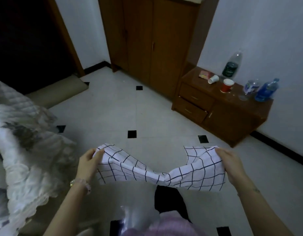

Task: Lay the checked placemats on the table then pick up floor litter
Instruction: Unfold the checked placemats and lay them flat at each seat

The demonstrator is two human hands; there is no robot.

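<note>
A white checked placemat (pixel 157 169) with dark grid lines hangs stretched between my two hands above the tiled floor, sagging and twisted in the middle. My left hand (pixel 90 160) pinches its left edge between thumb and fingers. My right hand (pixel 228 161) grips its right edge, fingers curled round the cloth. The low wooden side table (pixel 232 106) stands ahead to the right against the wall, apart from the placemat.
On the side table stand a red cup (pixel 226 85), a tipped white paper cup (pixel 213 79), a wrapper (pixel 204 74) and several plastic bottles (pixel 232 65). A wooden wardrobe (pixel 147 36) rises behind. A bed with rumpled bedding (pixel 24 147) fills the left. A clear plastic bag (pixel 138 218) hangs below.
</note>
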